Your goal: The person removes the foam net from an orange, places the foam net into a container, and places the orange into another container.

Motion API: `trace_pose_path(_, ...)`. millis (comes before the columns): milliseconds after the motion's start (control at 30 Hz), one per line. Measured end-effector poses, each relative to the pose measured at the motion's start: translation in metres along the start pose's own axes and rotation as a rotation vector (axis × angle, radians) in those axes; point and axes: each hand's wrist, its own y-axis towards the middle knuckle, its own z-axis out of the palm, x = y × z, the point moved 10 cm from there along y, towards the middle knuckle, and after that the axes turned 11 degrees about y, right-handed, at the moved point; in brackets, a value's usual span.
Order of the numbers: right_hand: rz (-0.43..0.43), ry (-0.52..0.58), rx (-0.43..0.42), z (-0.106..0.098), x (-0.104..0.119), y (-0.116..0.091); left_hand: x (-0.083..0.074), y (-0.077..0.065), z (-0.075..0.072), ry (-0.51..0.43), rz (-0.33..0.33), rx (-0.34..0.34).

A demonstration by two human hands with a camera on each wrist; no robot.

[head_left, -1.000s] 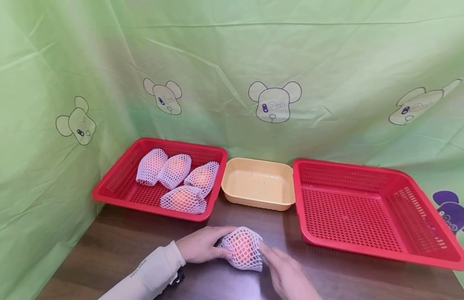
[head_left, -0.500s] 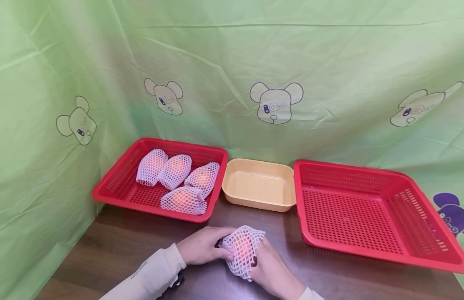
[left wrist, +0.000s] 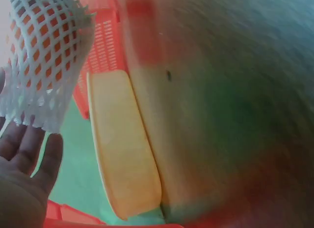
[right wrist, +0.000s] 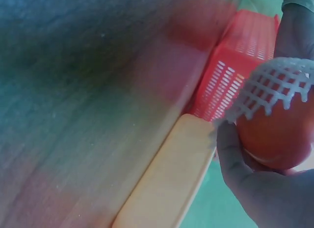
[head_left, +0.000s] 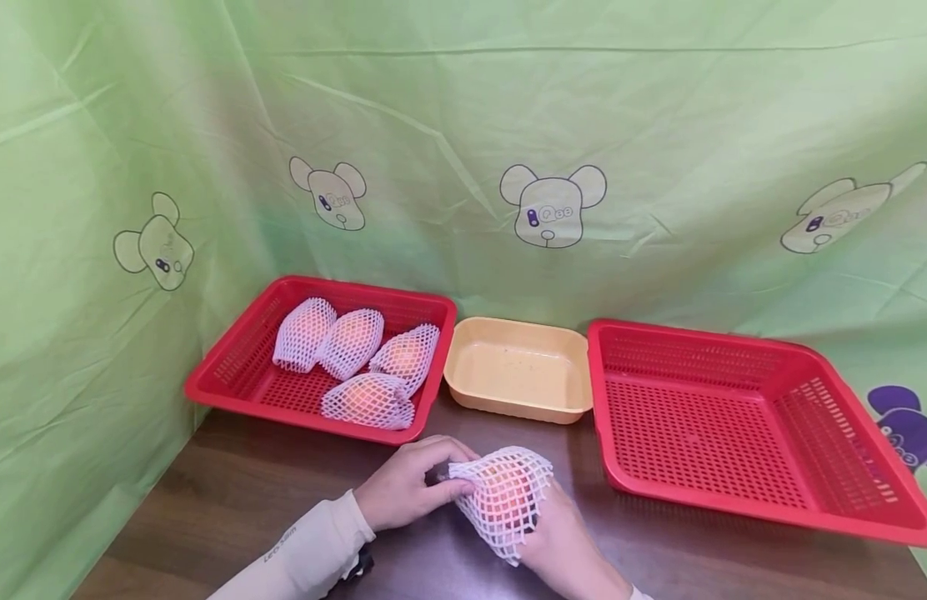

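A red-orange round fruit (right wrist: 272, 139) sits partly inside a white foam net sleeve (head_left: 501, 467), held over the table in front of me. My left hand (head_left: 407, 486) pinches the sleeve's narrow left end between thumb and fingers. From the right, my right hand (head_left: 564, 533) grips the fruit, its fingers reaching under the sleeve's flared open end. The right wrist view shows the fruit's bare lower side in that hand, with the net's edge bunched above it. Much of the right hand's fingers is hidden behind net and fruit.
At the back left, a red basket (head_left: 283, 421) holds several net-sleeved fruits (head_left: 366, 400). A shallow yellow tray (head_left: 516, 375) stands between it and a second red basket (head_left: 688, 433) on the right. Green curtain (head_left: 448, 117) hangs behind the brown table (head_left: 231, 492).
The right hand has gone from the sleeve's outer right side to inside its open end, gripping the fruit. The left hand has shifted its hold to the sleeve's narrow end, which now stretches leftward.
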Motion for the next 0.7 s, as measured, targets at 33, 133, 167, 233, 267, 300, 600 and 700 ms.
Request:
trace_pose_path(33, 0.008, 0.005, -0.016, -0.003, 0.0, -0.001, -0.002, 0.001, -0.002, -0.003, 0.007, -0.019)
trace_pose_path(133, 0.01, 0.029, -0.051, -0.011, 0.002, -0.005, -0.008, 0.002, -0.009, -0.003, 0.011, -0.077)
trace_pose_path(167, 0.015, 0.049, -0.063, -0.014, 0.002, -0.006, -0.01, 0.002, -0.012, 0.0, 0.016, -0.101)
trace_pose_path(233, 0.015, 0.062, -0.087, -0.021, 0.001, -0.007, -0.014, 0.001, -0.018, -0.003, 0.025, -0.144)
trace_pose_path(267, 0.017, 0.066, -0.095, -0.024, 0.001, -0.007, -0.015, 0.001, -0.022, -0.004, 0.026, -0.164)
trace_pose_path(300, 0.019, 0.067, -0.105, -0.028, -0.001, -0.008, -0.017, 0.0, -0.025, -0.004, 0.03, -0.181)
trace_pose_path(600, 0.027, 0.036, -0.143, -0.046, -0.008, -0.015, -0.023, 0.019, -0.055, 0.074, 0.072, -0.165)
trace_pose_path(700, 0.006, -0.003, -0.135, -0.046, -0.009, -0.019, -0.026, 0.032, -0.063, 0.129, 0.09, -0.117)
